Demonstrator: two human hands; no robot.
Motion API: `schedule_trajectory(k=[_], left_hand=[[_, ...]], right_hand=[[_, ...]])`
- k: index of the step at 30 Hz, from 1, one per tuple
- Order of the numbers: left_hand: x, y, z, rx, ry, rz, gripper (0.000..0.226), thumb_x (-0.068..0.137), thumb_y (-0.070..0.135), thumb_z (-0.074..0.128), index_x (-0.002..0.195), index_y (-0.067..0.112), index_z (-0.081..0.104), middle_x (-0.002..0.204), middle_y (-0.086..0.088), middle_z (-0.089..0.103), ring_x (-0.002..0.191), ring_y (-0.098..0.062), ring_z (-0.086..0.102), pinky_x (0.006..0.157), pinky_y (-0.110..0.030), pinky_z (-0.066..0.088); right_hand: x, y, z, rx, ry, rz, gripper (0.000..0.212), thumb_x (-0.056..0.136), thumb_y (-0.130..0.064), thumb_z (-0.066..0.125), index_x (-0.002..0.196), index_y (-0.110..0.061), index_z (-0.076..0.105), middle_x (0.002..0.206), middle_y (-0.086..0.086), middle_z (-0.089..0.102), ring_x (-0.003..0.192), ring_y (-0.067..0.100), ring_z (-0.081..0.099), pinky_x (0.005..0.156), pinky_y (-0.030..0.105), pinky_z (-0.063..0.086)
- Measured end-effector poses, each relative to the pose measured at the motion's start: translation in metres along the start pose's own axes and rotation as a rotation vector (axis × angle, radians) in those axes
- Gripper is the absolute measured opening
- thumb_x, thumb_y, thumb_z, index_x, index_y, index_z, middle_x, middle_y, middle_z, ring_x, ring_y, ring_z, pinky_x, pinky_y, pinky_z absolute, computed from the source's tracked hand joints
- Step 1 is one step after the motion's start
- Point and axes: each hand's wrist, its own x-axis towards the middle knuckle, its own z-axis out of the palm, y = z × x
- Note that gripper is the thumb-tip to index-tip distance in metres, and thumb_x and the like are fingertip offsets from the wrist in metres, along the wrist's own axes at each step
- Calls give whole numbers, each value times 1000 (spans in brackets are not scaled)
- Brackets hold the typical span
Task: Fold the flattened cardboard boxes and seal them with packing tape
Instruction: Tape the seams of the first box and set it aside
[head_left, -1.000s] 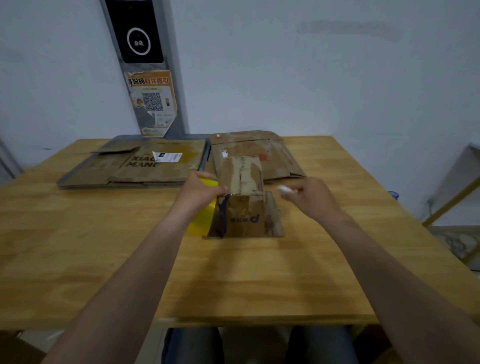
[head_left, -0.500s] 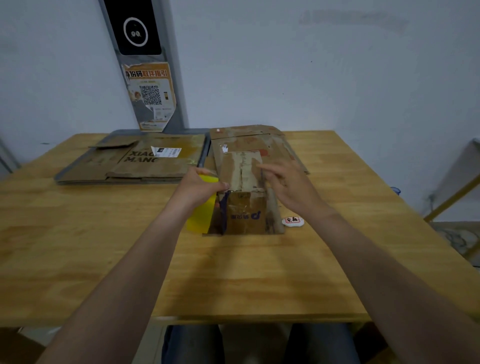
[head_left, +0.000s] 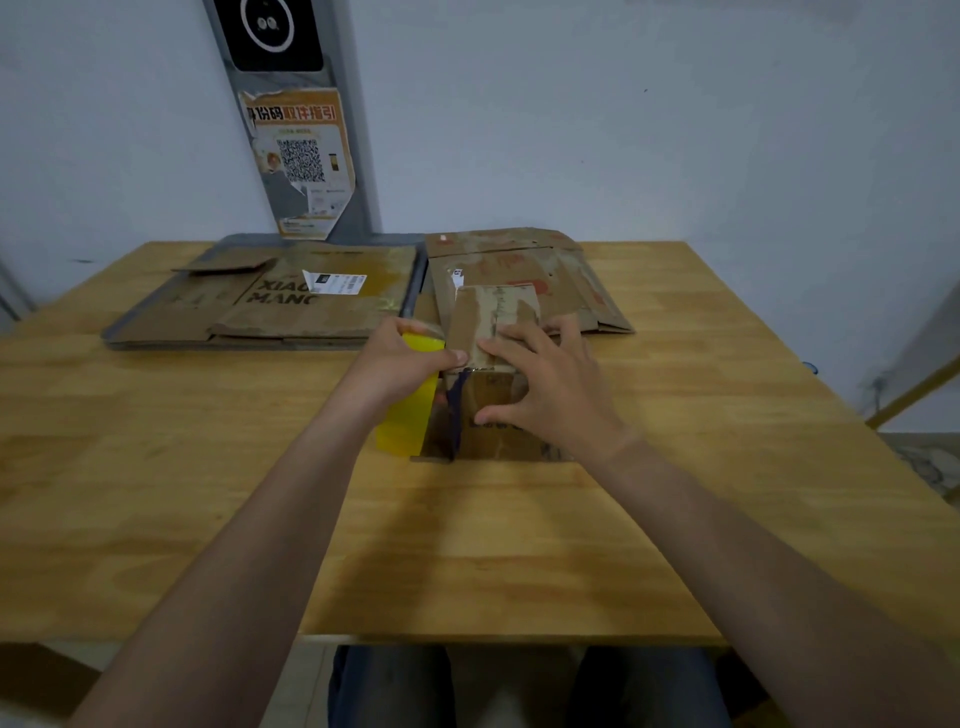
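Observation:
A small folded cardboard box (head_left: 491, 317) stands upright in the middle of the wooden table (head_left: 208, 493), with old tape along its top seam. My left hand (head_left: 397, 366) grips a yellow tape dispenser (head_left: 408, 423) held against the box's left side, thumb at the box's top edge. My right hand (head_left: 548, 387) lies spread over the box's top, fingers straight and thumb down on the front face. Two flattened boxes lie behind it: a large printed one (head_left: 291, 306) at the left and a reddish-marked one (head_left: 576, 280) at the right.
The large flat box rests on a grey tray (head_left: 111, 340) at the back left. A grey post with an orange QR poster (head_left: 304, 161) rises from the wall behind. A yellow-edged frame (head_left: 914, 395) stands off the table's right side.
My right hand has set a small white item down beside the box and moved left onto the box's top. The left hand has stayed on the dispenser.

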Motion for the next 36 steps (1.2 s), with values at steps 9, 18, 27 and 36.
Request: schedule_trajectory(k=[9,18,27,36], left_hand=[[-7,4,0,-28,13,9,54,67,43,93,103,34,55,108,7,63,89,-10,66,63,-32,57],[-48,17,-27,-91,-6,29,45,76,44,87,108,33,57,115,-9,73,105,-31,71,97,-55,54],[-122,47,-29,-188,-55,158,19,101,22,60,105,38,70,122,-9,68,101,-28,65,83,-40,50],[-157,68,-12,-144,169,416,26,91,18,72,98,43,75,116,1,51,102,-19,59,75,-26,57]], right_hand=[[-1,-1,0,25,35,3,82,75,-81,53,142,-36,57,141,-9,57,120,29,41,90,44,52],[10,-4,-25,36,-139,26,77,85,-85,43,146,-37,48,144,-11,53,118,21,37,94,42,40],[-12,-74,-81,906,-390,287,55,85,-67,68,49,-25,64,45,-16,43,41,4,42,43,16,29],[-32,-94,-99,1490,-122,335,25,89,-34,70,105,-14,73,94,9,79,87,24,77,66,34,61]])
